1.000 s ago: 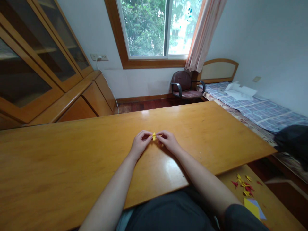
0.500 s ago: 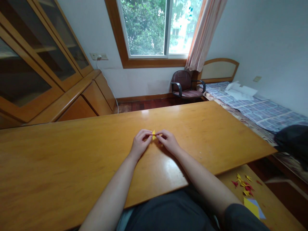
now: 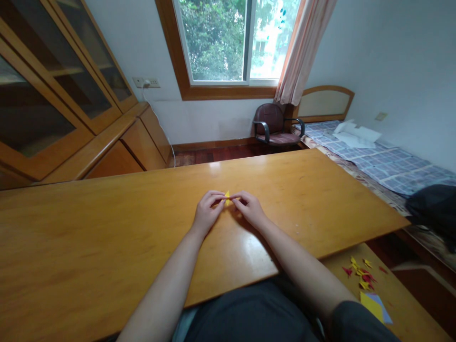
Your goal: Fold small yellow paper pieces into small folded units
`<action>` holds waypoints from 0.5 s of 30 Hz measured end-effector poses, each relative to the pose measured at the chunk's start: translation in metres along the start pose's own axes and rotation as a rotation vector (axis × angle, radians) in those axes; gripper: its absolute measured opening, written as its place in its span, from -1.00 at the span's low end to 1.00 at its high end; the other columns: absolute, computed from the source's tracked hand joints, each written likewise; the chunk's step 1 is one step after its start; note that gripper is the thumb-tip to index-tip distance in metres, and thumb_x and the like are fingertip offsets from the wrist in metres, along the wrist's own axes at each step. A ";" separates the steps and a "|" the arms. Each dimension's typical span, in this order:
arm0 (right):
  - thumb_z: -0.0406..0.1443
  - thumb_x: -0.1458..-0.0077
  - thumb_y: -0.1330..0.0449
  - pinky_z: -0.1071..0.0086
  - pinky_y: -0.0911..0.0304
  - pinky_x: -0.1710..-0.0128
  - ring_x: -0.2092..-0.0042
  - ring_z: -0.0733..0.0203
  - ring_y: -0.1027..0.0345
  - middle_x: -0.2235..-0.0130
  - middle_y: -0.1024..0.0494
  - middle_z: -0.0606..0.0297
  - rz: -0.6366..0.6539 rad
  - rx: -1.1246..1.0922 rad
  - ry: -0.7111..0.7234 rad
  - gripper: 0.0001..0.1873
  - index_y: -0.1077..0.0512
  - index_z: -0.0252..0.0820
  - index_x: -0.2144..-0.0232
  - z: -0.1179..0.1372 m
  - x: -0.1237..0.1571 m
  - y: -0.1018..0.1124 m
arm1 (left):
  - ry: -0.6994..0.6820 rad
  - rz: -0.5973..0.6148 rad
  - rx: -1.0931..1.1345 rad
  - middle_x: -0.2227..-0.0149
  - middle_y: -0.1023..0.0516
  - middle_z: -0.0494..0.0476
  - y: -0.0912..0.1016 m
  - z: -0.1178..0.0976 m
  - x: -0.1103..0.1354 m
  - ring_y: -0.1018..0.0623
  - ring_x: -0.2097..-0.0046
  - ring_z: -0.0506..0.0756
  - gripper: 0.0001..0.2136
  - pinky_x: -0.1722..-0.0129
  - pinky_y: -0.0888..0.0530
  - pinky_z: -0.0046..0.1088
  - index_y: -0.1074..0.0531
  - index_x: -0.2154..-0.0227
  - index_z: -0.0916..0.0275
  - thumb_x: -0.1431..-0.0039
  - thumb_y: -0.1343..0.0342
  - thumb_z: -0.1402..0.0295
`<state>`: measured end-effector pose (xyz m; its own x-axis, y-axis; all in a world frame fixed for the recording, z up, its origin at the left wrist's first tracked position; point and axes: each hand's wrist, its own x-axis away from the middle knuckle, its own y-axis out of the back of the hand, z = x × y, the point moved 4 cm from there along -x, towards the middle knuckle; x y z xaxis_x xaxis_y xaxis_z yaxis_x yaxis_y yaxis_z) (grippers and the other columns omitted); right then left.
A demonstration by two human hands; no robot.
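- While both hands meet over the table, one small yellow folded paper sits right between them, just above the wood.
- Left hand: thumb and fingertips pinched on its left side.
- Right hand: same deal on the other side, fingertips closed on its edge. So two hands, one paper.
- One big wooden table under all that, pretty shiny.
- Lower wooden surface by the right forearm: a bunch of little yellow and red folded pieces, overlapping, so I can't get an exact count. Next to them, two flat sheets, one yellow sheet partly over one pale purple sheet.
- Farther out: one maroon chair, one bed, one dark bundle at the right edge, one pink curtain, one window with two panes.
- Far left, one cabinet, three glass panes showing.
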<state>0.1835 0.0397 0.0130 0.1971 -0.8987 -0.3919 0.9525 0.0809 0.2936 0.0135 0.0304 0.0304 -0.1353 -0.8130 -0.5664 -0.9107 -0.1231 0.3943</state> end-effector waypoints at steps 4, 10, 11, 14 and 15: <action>-0.23 -0.17 -0.20 0.40 -0.33 0.31 0.37 0.24 -0.43 0.29 -0.58 0.23 -0.010 0.002 -0.015 -0.83 -0.55 -0.18 0.28 -0.001 -0.001 0.000 | -0.008 -0.018 0.004 0.21 -0.52 0.15 0.002 -0.001 0.000 -0.52 0.12 0.10 -0.88 0.08 -0.47 -0.35 -0.56 0.29 0.16 -0.21 -0.13 0.32; -0.23 -0.18 -0.20 0.40 -0.33 0.33 0.42 0.25 -0.42 0.33 -0.57 0.26 -0.019 -0.009 -0.007 -0.84 -0.55 -0.16 0.30 -0.004 -0.001 -0.001 | -0.009 -0.011 0.006 0.22 -0.52 0.14 0.002 -0.002 0.000 -0.51 0.13 0.09 -0.90 0.10 -0.47 -0.36 -0.55 0.31 0.17 -0.20 -0.15 0.32; -0.24 -0.18 -0.20 0.40 -0.32 0.34 0.43 0.26 -0.41 0.33 -0.57 0.26 -0.016 -0.022 -0.011 -0.85 -0.55 -0.17 0.30 -0.003 -0.001 -0.001 | -0.007 -0.015 0.007 0.23 -0.51 0.14 0.002 -0.002 0.000 -0.51 0.14 0.09 -0.90 0.10 -0.47 -0.37 -0.55 0.32 0.18 -0.20 -0.15 0.32; -0.25 -0.17 -0.20 0.41 -0.32 0.34 0.44 0.28 -0.40 0.34 -0.55 0.27 -0.016 -0.035 -0.012 -0.86 -0.55 -0.17 0.30 -0.001 -0.001 -0.002 | 0.001 -0.030 0.010 0.25 -0.50 0.14 0.002 -0.001 0.000 -0.51 0.15 0.09 -0.90 0.12 -0.47 -0.38 -0.54 0.33 0.18 -0.20 -0.14 0.33; -0.26 -0.17 -0.20 0.41 -0.32 0.34 0.45 0.28 -0.39 0.35 -0.55 0.28 -0.020 -0.034 -0.010 -0.86 -0.55 -0.17 0.29 0.001 -0.001 -0.002 | 0.005 -0.030 0.009 0.25 -0.50 0.13 0.002 -0.001 0.000 -0.51 0.15 0.08 -0.90 0.11 -0.47 -0.37 -0.53 0.33 0.18 -0.20 -0.13 0.33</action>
<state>0.1810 0.0398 0.0132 0.1761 -0.9044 -0.3885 0.9636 0.0776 0.2560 0.0124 0.0297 0.0324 -0.1056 -0.8117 -0.5745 -0.9178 -0.1428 0.3706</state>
